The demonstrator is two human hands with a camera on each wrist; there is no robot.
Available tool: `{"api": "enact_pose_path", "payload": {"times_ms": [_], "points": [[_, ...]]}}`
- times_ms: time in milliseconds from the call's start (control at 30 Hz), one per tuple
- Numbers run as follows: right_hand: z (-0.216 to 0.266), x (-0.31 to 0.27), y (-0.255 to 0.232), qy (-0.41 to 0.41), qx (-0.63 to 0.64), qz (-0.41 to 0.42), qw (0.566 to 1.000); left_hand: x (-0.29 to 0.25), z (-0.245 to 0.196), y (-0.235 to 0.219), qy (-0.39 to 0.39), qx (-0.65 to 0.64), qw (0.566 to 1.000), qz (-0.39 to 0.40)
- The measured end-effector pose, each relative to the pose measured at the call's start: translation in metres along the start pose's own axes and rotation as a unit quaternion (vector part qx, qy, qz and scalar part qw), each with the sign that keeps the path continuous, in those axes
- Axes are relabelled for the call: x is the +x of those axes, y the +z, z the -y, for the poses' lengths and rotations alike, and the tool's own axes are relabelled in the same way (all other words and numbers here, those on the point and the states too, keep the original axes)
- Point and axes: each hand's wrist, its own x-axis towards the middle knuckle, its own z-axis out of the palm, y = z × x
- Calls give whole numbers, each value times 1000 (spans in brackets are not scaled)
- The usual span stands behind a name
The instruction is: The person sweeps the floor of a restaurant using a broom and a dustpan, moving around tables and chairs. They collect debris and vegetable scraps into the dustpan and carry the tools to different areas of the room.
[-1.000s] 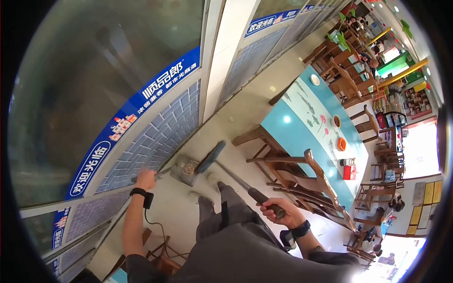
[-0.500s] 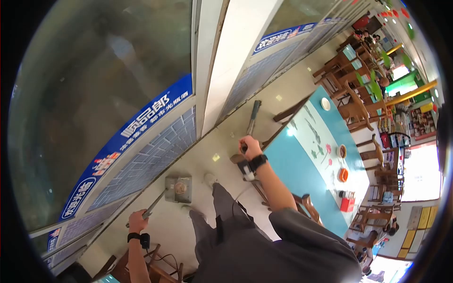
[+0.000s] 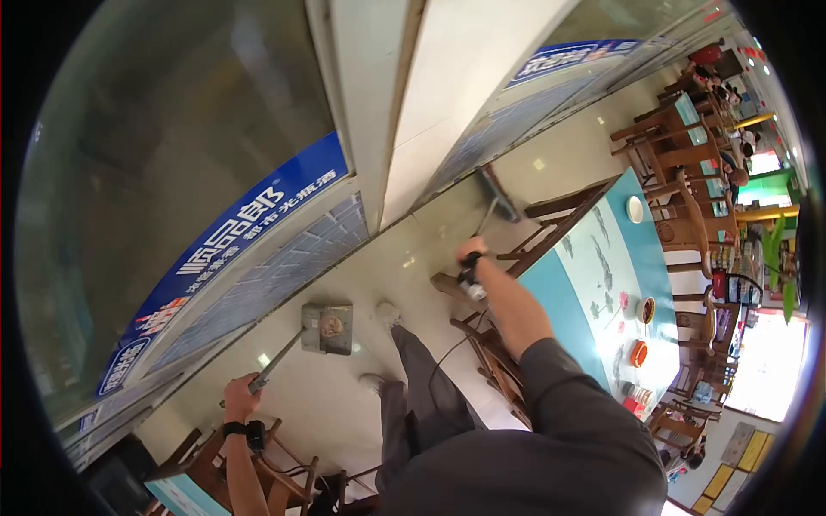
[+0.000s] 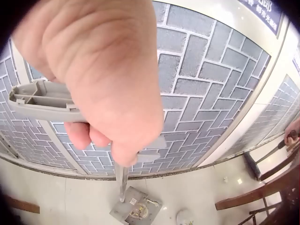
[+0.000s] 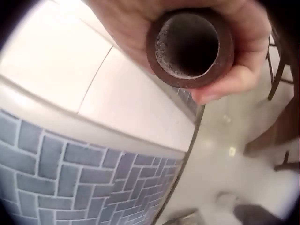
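A long-handled grey dustpan (image 3: pixel 344 340) lies on the floor beside the wall, with a small heap of litter (image 3: pixel 331 325) in it. My left hand (image 3: pixel 243 397) grips the dustpan's long handle (image 3: pixel 277 361), whose hollow grey grip (image 4: pixel 42 103) shows in the left wrist view. Reaching forward, my right hand (image 3: pixel 471 249) holds a broom by its stick. The broom head (image 3: pixel 497 193) is on the floor ahead, between the wall and the table leg. In the right wrist view the open end of the broom handle (image 5: pixel 226 47) faces the camera, fingers curled round it.
A tiled wall (image 3: pixel 284 267) with glass above runs along the left, and a pale pillar (image 3: pixel 447 95) juts out ahead. On the right stand a blue-topped table (image 3: pixel 559 310) with bowls and wooden chairs (image 3: pixel 495 361). Another chair (image 3: pixel 280 482) is behind the left hand.
The broom has swung from beside the dustpan forward to the floor past the table's corner, my right arm stretching out with it. My left hand keeps hold of the dustpan, its handle now leaning farther back.
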Motion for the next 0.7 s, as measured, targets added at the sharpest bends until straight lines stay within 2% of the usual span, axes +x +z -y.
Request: {"api": "enact_pose_path", "payload": {"times_ms": [33,67,100,133,200,233,267,300,367,400,433,467,533,600,633,667,700], "points": [[27,-21,-7,-18,-35,-12,999,-3,2,3,8,4,1000,-2],[52,-56,-21,39,127,-24,991,-7,6,7,-3,3,1000,-1],[86,-66,-9,143,304,-48,941,-10,9,9,-16,2,1000,-1],[120,-77,4,234,470,-112,844,-15,10,12,-12,4,1000,-5],[146,-101,49,121,570,-80,809,-33,12,22,-22,-21,999,-11],[158,-142,43,136,582,-60,799,-41,13,31,-26,-24,999,-12],[164,-194,34,150,590,-37,792,-50,15,42,-5,-12,999,-33],[167,-220,46,145,584,-35,798,-62,11,44,14,1,998,-54],[168,-264,73,49,523,46,850,-83,-4,50,-37,1,999,-31],[165,-289,83,44,513,52,856,-95,-3,58,-40,-2,998,-43],[160,-312,88,9,473,43,880,-102,-1,67,-44,-5,997,-60],[156,-327,95,-29,430,33,902,-111,0,73,-37,-1,996,-82],[155,-338,122,-45,396,22,917,-136,-2,88,-42,-14,992,-119],[157,-331,135,-121,466,68,874,-168,-10,100,-64,-36,987,-146],[162,-336,138,-125,492,48,860,-185,-14,104,-99,-60,983,-140],[167,-350,132,-140,480,47,865,-201,-15,108,-133,-83,978,-135],[168,-370,121,-159,520,69,836,-217,-14,117,-149,-89,974,-144]]}}
